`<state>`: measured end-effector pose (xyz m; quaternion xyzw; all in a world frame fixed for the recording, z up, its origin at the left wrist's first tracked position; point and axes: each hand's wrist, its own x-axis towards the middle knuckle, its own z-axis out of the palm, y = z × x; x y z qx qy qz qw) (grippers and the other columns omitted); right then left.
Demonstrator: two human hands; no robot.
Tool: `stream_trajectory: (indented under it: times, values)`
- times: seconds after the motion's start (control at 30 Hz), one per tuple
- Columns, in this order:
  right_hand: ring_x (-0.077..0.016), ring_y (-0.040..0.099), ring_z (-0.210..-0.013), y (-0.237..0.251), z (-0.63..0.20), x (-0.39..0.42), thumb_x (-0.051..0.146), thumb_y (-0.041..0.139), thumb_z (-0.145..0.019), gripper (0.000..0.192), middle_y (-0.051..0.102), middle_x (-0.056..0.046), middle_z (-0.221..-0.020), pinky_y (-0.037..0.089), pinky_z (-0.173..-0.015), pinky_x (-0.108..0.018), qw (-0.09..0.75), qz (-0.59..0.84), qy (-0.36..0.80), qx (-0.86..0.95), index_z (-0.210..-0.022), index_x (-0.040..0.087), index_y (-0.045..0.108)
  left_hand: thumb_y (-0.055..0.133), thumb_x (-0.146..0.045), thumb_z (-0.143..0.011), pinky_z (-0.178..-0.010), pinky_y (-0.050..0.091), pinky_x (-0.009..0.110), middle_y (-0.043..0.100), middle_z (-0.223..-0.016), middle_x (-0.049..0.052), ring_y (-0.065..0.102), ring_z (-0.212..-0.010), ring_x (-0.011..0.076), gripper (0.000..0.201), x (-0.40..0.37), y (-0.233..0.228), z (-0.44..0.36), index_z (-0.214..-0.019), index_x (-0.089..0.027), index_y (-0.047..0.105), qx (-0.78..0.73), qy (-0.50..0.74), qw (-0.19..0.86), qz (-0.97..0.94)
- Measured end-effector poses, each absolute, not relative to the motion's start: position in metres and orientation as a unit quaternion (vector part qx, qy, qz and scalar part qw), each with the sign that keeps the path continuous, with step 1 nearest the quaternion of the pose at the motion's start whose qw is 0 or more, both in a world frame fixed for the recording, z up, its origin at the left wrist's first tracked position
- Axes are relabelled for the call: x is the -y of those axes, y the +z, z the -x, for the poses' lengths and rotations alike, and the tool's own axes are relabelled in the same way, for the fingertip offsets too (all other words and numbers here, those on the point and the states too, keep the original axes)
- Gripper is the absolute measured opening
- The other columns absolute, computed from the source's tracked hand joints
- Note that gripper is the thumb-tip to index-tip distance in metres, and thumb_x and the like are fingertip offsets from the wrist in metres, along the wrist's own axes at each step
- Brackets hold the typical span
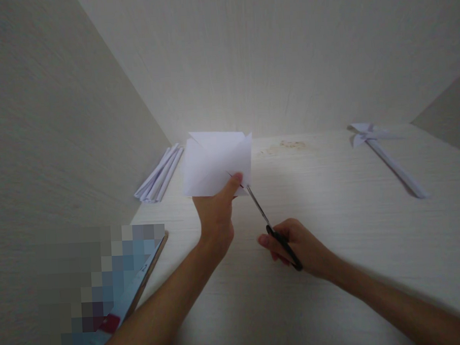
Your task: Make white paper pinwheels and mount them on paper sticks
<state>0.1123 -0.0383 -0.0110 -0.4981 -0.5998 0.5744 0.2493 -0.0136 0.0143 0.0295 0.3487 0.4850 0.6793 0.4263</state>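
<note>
My left hand [218,213] grips a white square of paper [216,158] by its lower edge, the thumb lying on its face and the other fingers hidden behind. Slits run in from several of the paper's corners, and the cut edges stand slightly apart. In my right hand [297,243] is a pair of scissors [259,204] with black handles, fingers closed around them. The scissor tips are at the paper's lower right corner, close to my left thumb. The blades look nearly together.
Several rolled white paper sticks [161,175] lie at the back left by the side wall. A paper pinwheel [389,158] on a rolled stick lies at the right. A partly blurred blue panel [143,278] with a brown edge stands at the lower left. Walls enclose the pale tabletop [354,233].
</note>
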Motion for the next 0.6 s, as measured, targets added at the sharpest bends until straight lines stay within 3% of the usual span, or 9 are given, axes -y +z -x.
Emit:
stream_trajectory:
  times: [0.6]
  values:
    - [-0.005, 0.033, -0.033, -0.0116, -0.1107, 0.0383, 0.057, 0.05, -0.07, 0.051, 0.038, 0.004, -0.036, 0.024, -0.033, -0.019, 0.249, 0.514, 0.554, 0.606, -0.042, 0.015, 0.046, 0.071, -0.019, -0.053, -0.076, 0.049, 0.031, 0.064, -0.094, 0.005, 0.06, -0.086, 0.0176, 0.05, -0.0133, 0.0287, 0.0136, -0.1, -0.019, 0.055, -0.486, 0.692, 0.392, -0.362]
